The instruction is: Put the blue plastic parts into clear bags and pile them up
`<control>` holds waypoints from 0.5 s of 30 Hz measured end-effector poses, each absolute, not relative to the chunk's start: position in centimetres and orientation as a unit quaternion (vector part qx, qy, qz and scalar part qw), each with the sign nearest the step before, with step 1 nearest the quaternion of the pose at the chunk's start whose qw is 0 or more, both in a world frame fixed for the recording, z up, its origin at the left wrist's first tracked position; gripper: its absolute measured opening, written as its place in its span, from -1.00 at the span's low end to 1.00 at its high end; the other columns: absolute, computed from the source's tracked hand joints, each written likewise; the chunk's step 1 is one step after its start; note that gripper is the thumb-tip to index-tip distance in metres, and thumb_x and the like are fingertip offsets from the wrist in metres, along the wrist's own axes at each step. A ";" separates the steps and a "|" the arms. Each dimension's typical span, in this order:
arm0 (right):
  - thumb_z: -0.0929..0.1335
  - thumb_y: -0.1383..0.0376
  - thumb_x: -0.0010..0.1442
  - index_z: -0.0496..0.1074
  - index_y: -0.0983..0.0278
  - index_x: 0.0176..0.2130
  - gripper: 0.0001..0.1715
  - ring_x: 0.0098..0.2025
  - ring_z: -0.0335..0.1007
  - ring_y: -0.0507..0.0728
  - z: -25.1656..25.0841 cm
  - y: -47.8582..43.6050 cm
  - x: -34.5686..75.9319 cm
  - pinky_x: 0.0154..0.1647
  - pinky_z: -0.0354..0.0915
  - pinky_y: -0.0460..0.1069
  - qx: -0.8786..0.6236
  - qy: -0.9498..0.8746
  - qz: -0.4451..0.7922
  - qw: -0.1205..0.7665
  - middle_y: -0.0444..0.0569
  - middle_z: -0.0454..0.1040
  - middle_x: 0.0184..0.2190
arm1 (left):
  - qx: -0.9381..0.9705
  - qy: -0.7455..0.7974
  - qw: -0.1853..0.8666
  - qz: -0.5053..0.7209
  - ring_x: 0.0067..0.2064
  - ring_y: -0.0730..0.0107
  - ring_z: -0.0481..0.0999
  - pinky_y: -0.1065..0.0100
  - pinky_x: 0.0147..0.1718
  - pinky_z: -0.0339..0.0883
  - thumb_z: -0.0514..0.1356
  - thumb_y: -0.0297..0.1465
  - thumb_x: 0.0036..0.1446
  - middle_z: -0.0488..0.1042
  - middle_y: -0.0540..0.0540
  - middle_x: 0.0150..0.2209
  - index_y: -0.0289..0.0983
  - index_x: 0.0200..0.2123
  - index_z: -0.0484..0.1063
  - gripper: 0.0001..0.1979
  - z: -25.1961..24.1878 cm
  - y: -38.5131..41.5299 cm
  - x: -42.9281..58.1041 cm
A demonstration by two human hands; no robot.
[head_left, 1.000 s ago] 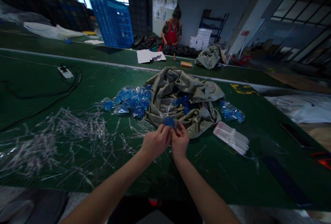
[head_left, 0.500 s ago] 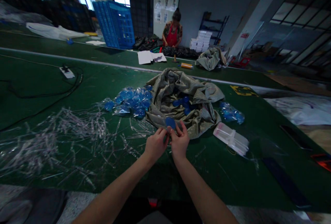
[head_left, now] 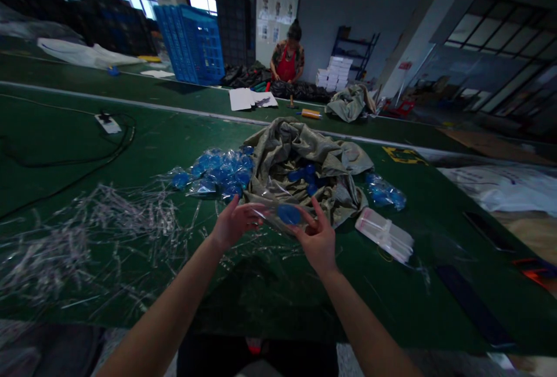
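Note:
A clear plastic bag [head_left: 267, 214] with a round blue piece [head_left: 289, 214] inside is held up over the near edge of a grey-green cloth sack [head_left: 278, 139]. My right hand [head_left: 319, 240] grips the bag's right end between thumb and fingers, beside the blue piece. At the bag's left end is my left hand [head_left: 232, 226], its fingers stretched out and the thumb apart; whether the fingertips touch the film is unclear. Several loose blue pieces [head_left: 310, 175] lie inside the open sack. Bagged blue pieces [head_left: 221, 168] are heaped left of it.
Clear plastic strips [head_left: 130, 214] are strewn over the green table [head_left: 174, 133] at left. To the right lie a bundle of clear bags [head_left: 385, 233], more bagged blue pieces [head_left: 385, 190] and a phone-like dark slab [head_left: 489, 229]. Across the table, a person [head_left: 287, 61] stands near blue crates [head_left: 189, 43].
My hands have moved apart, the left going left with its fingers spreading. The bag now stretches out flat, with the blue piece at my right hand.

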State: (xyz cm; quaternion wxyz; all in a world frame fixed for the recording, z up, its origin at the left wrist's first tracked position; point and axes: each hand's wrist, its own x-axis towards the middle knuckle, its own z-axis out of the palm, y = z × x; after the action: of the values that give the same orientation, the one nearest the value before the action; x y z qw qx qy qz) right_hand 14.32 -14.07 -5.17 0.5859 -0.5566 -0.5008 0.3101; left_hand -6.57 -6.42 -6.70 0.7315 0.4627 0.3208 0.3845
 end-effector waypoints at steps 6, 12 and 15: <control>0.46 0.22 0.00 0.04 0.16 0.31 -0.02 -0.67 0.14 -0.05 -4.6 -14.1 14.8 -0.64 0.24 -0.10 -0.572 -0.593 0.249 0.509 0.03 0.56 -0.08 | 0.451 0.294 0.766 0.352 -0.16 0.11 0.56 0.17 -0.12 0.38 0.29 -0.04 -0.07 0.55 -0.28 -0.14 -0.34 -0.11 0.49 -0.44 -5.4 -6.1 -4.9; 0.43 0.23 0.06 0.00 0.16 0.32 -0.06 -0.59 0.28 0.01 -4.5 -14.1 14.8 -0.41 0.37 -0.04 -0.597 -0.646 0.133 0.456 -0.02 0.58 -0.12 | 0.411 0.319 0.756 0.397 -0.27 0.30 0.57 0.27 -0.22 0.44 0.43 -0.35 -0.17 0.57 -0.17 -0.22 -0.35 -0.17 0.48 -0.56 -6.1 -7.0 -2.5; 0.44 0.20 0.05 0.02 0.16 0.31 -0.06 -0.56 0.35 0.05 -4.1 -13.9 14.9 -0.37 0.38 -0.01 -0.600 -0.647 0.125 0.454 -0.01 0.58 -0.12 | 0.379 0.336 0.753 0.420 -0.31 0.34 0.57 0.31 -0.28 0.45 0.44 -0.38 -0.21 0.56 -0.12 -0.26 -0.33 -0.16 0.45 -0.52 -6.6 -7.7 -1.5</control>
State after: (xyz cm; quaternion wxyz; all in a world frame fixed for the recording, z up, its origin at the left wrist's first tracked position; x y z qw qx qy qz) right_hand 14.86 -13.91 -4.07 0.4539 -0.6000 -0.6469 0.1247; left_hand -1.54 -7.73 -6.59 0.7526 0.3795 0.3362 0.4202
